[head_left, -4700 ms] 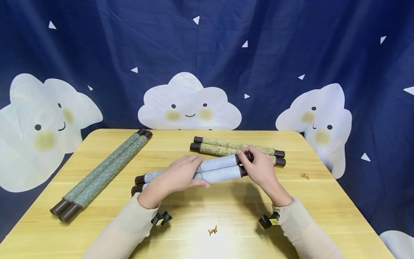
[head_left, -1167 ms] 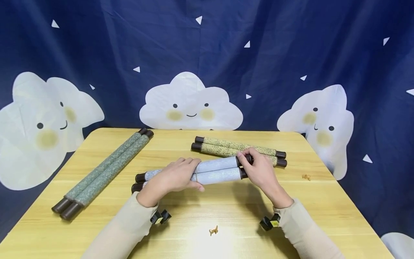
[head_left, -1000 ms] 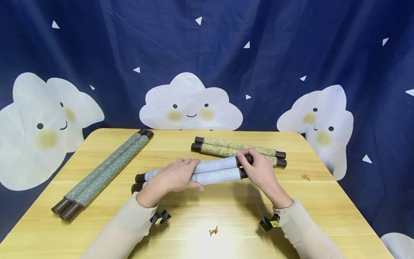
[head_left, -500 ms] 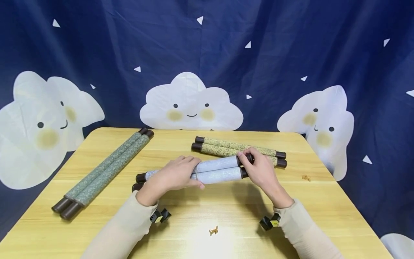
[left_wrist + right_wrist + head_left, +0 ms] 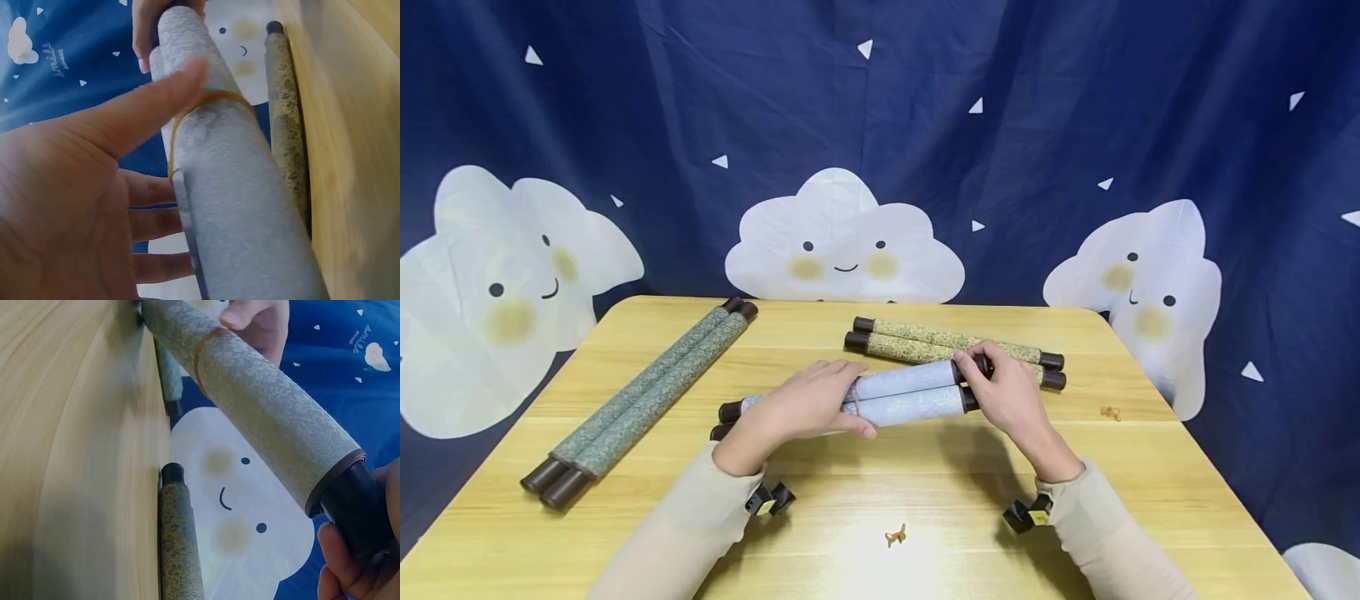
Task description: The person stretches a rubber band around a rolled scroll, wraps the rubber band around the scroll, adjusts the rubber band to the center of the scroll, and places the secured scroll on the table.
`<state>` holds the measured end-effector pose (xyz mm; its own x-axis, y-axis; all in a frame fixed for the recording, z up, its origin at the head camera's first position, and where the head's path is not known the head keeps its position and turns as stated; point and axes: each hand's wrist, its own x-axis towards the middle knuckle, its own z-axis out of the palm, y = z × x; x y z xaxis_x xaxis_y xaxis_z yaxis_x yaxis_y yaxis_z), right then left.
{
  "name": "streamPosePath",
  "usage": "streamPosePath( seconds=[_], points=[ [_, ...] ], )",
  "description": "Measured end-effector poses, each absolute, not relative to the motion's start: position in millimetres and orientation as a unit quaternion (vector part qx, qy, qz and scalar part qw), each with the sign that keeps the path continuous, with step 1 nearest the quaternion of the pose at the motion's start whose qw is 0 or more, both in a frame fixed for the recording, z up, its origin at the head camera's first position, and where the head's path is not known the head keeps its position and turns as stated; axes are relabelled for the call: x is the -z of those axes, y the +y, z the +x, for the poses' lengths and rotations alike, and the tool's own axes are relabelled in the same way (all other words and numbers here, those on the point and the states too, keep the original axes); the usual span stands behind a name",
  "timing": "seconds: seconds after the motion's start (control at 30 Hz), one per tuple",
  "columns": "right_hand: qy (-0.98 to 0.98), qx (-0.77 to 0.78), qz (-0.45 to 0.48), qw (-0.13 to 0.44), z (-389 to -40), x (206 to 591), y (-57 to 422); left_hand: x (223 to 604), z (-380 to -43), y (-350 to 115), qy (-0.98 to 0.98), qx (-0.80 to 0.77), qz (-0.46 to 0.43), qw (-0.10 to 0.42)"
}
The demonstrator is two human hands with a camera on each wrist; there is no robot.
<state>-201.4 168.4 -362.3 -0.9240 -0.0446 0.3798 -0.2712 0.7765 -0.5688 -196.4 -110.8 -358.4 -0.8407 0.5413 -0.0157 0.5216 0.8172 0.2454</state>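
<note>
A pair of light blue hanging scrolls [image 5: 910, 406], rolled up with dark end knobs, is held side by side over the table's middle. An orange rubber band [image 5: 201, 359] circles the pair near its middle. My left hand [image 5: 808, 402] grips the scrolls right at the band, fingers over the far side and thumb along the near side. In the left wrist view the thumb [image 5: 156, 100] lies just beside the band. My right hand [image 5: 1006, 392] holds a dark knob [image 5: 356, 509] at the right end. The scrolls' left part is partly hidden behind my left hand.
A green scroll pair [image 5: 651, 396] lies slanted on the table [image 5: 820, 550] at the left. Behind the blue scrolls lies a yellow patterned pair [image 5: 902, 346]. Small twisted rubber bands rest at the front [image 5: 896, 535] and right [image 5: 1110, 412]. A dark blue cloud-print curtain [image 5: 1000, 150] hangs behind.
Since the earliest frame, the rubber band and my left hand have shifted slightly left along the scrolls. The right hand keeps its hold on the end knob.
</note>
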Motion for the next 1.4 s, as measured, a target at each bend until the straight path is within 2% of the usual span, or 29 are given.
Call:
streamPosePath(
  seconds=[0.4, 0.77, 1.2, 1.4],
  points=[
    [-0.926, -0.325, 0.081, 0.177, -202.6, 357.3, 170.6, 354.6, -196.1, -115.7, 0.961, -0.091, 0.259, 0.043],
    [-0.927, -0.321, 0.08, 0.177, -201.9, 357.7, 171.6, 359.2, -198.7, -109.1, 0.953, -0.107, 0.283, 0.032],
    [-0.925, -0.322, 0.088, 0.18, -202.6, 358.9, 169.9, 352.4, -195.8, -115.8, 0.961, -0.093, 0.255, 0.056],
    [-0.923, -0.329, 0.078, 0.182, -202.0, 359.1, 171.8, 355.6, -197.3, -116.7, 0.956, -0.114, 0.265, 0.049]
  ],
)
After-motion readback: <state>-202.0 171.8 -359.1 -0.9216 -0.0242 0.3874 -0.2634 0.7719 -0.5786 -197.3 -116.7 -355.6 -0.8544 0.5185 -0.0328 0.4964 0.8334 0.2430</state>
